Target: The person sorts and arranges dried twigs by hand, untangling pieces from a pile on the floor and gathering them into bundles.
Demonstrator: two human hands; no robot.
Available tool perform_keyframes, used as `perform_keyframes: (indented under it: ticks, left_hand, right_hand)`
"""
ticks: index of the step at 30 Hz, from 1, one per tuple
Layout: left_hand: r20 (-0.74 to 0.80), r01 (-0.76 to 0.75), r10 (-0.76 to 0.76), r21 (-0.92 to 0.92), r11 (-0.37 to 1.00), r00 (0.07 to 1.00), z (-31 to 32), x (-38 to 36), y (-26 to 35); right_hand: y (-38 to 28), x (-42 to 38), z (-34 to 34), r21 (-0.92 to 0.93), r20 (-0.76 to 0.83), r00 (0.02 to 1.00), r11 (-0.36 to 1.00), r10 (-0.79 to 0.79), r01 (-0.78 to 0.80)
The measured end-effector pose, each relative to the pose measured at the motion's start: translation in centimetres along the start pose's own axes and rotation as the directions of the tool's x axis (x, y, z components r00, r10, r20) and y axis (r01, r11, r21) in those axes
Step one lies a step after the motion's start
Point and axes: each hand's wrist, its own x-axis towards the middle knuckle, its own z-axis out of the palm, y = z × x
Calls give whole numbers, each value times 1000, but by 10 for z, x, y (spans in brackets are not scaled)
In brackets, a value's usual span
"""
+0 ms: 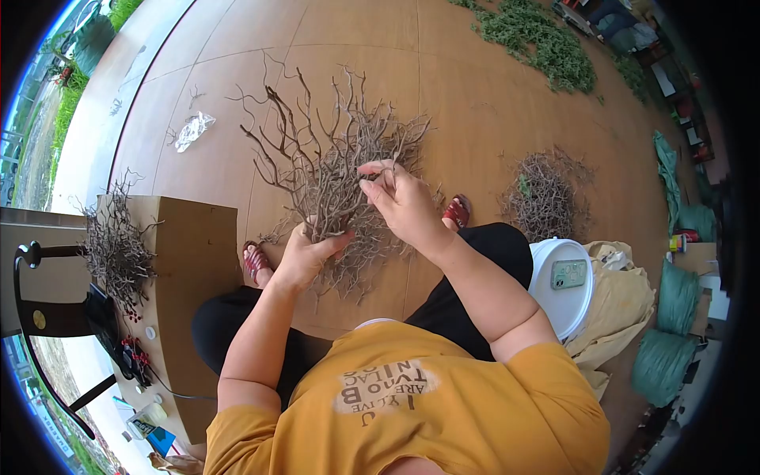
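Observation:
My left hand point(307, 255) is wrapped round the lower stems of a bunch of bare, crooked branches point(297, 158), which fan upward and away from me. My right hand point(402, 204) is at the right side of the bunch, thumb and forefinger bent together on a thin twig; its other fingers are curled. Below and behind the held bunch, a pile of grey-brown twigs point(368, 253) lies on the floor between my feet. Where the held branches end and the pile begins is hard to make out.
Another twig heap point(542, 198) lies to the right. Beside my right leg stands a white lidded bucket point(558, 305) with a phone point(568, 274) on it. At left, a cardboard box point(194, 277) has a twig bundle point(119, 245) on top. Green cuttings point(542, 47) and clear plastic point(194, 131) lie farther off.

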Motion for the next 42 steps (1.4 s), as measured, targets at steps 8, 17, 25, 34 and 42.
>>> perform_keyframes:
  ticks: [8, 17, 25, 34, 42]
  left_hand:
    - [-75, -54, 69, 183, 982, 995, 5, -2, -7]
    - [-158, -63, 183, 567, 821, 970, 0, -7, 1]
    - [44, 315, -332, 222, 923, 942, -12, -26, -3]
    - [181, 407, -406, 36, 913, 896, -55, -72, 30]
    - [121, 403, -428, 188, 896, 896, -39, -46, 16]
  right_hand:
    - [-1, -9, -8, -539, 116, 985, 824, -130, 172]
    - [8, -13, 10, -303, 187, 967, 926, -174, 225]
    - [11, -34, 0, -503, 467, 884, 818, -14, 279]
    - [14, 7, -178, 90, -627, 772, 994, 103, -59]
    - [-20, 5, -88, 641, -218, 971, 765, 94, 70]
